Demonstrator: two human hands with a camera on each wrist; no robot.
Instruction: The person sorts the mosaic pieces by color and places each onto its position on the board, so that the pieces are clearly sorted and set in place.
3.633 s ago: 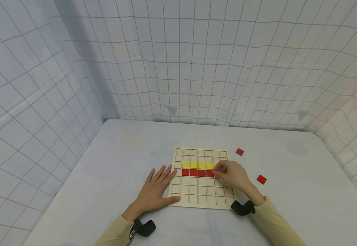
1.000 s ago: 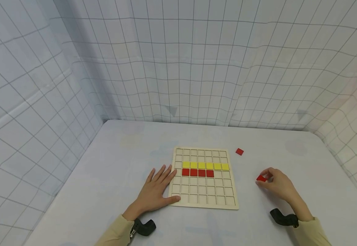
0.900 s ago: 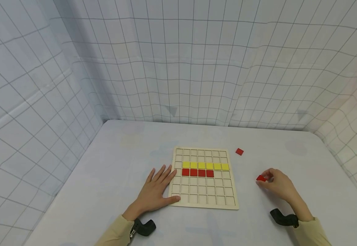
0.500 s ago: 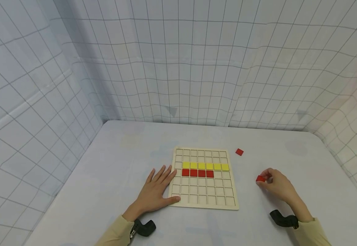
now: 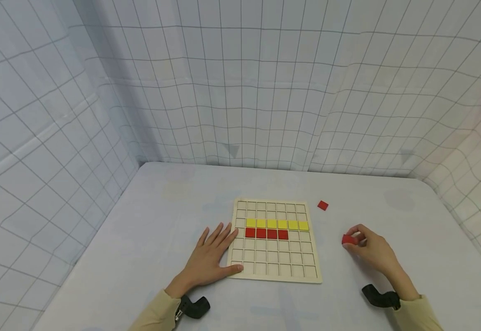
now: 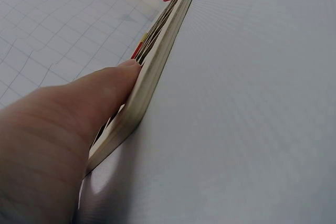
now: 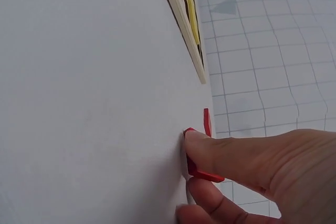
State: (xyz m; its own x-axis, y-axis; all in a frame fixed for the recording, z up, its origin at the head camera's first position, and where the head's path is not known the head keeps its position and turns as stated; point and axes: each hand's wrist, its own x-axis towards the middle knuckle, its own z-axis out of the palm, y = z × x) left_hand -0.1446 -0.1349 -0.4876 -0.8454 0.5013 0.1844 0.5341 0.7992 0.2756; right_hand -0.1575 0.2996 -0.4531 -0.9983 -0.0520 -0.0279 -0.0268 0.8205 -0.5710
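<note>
A cream grid board (image 5: 273,271) lies flat on the table. Across it run a row of yellow square tiles (image 5: 271,223) and, just below, a shorter row of red square tiles (image 5: 261,233). My left hand (image 5: 208,257) rests with spread fingers on the board's left edge; the left wrist view shows the thumb (image 6: 113,82) on its rim. Right of the board, my right hand (image 5: 370,248) pinches a red square tile (image 5: 349,239) between thumb and fingers. In the right wrist view that tile (image 7: 207,176) stands tilted, partly covered by the thumb.
Another red tile (image 5: 323,205) lies on the table beyond the board's upper right corner. White grid-patterned curtains (image 5: 265,92) enclose the back and sides of the white table (image 5: 166,197).
My right hand has left the board, where the yellow row now shows fully, and moved right to the loose red tile. It has since tilted that tile and shifted slightly left. The left hand stays put.
</note>
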